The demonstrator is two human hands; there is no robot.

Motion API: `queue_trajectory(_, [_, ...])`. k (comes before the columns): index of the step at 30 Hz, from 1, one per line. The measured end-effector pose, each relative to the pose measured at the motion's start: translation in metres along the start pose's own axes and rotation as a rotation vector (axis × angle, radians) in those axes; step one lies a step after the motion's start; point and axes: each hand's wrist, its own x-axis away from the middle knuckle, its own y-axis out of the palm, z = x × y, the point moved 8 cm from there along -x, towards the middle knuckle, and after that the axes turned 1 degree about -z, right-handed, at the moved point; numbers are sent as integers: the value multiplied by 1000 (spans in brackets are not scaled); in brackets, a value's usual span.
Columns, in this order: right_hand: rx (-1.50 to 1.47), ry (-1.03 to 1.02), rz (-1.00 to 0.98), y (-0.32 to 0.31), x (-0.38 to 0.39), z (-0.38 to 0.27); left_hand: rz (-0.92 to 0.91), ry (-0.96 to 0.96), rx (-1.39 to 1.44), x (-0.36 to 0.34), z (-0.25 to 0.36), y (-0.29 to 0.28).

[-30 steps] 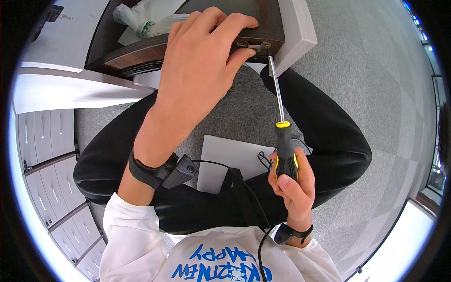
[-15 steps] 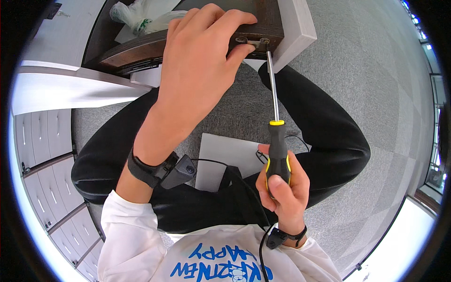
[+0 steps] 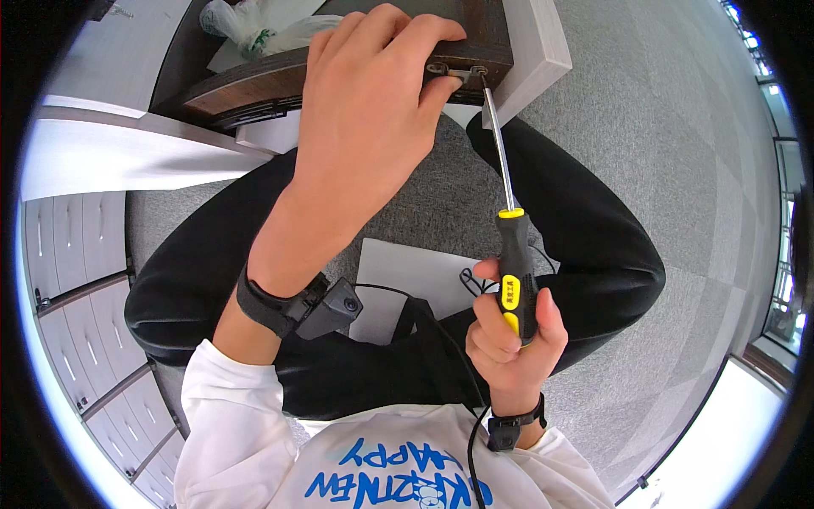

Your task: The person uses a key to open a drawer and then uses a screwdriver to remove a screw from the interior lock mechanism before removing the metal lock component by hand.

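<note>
My left hand (image 3: 369, 102) is closed over the dark wooden edge of a drawer (image 3: 254, 89). Its fingers lie on top, and the thumb presses a small metal bracket (image 3: 462, 75) on the edge's near face. In my right hand (image 3: 517, 343) is a screwdriver (image 3: 515, 263) with a black and yellow handle. The long shaft points away from me, and its tip meets the bracket's right end, at what looks like a screw. My left hand hides part of the drawer's edge.
Clear plastic bags (image 3: 263, 34) lie inside the drawer. A pale panel (image 3: 538, 51) stands at its right. Between my legs a light grey flat board (image 3: 398, 267) lies on the carpet (image 3: 627, 153). A black cable (image 3: 449, 339) runs across my lap. Pale cabinets (image 3: 85, 246) stand at left.
My right hand has rolled the screwdriver, so a yellow patch on the handle now shows. The handle has swung slightly right, while the tip stays at the bracket. My left hand has barely moved.
</note>
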Motion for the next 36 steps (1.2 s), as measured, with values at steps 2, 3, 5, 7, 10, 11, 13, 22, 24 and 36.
queue_trajectory(2, [136, -24, -1, 13, 1, -1, -4, 3, -6, 0, 0, 1])
queue_trajectory(3, [136, -24, 0, 21, 2, -1, -10, 6, -13, 0, 0, 1])
queue_trajectory(5, [759, -189, 225, 24, 5, -17, -16, 9, -26, 0, 0, 1])
queue_trajectory(7, [1560, -476, 331, 40, 9, -26, 11, -18, -11, 4, -4, 3])
queue_trajectory(10, [1790, -584, 373, 65, 19, -33, 93, 22, -24, 11, 3, -1])
queue_trajectory(11, [1813, -605, 375, 71, 22, -35, 93, 22, -28, 14, 6, -1])
queue_trajectory(13, [1782, -563, 365, 71, 21, -36, 177, 6, 86, 22, 13, -16])
queue_trajectory(22, [1308, -397, 371, 46, 22, -26, -666, -676, 1119, 63, 23, 41])
queue_trajectory(24, [1267, -378, 352, 47, 22, -25, -638, -685, 1165, 66, 26, 46])
queue_trajectory(36, [1703, -801, 234, 69, 34, -37, -532, -812, 1677, 66, 30, 58])
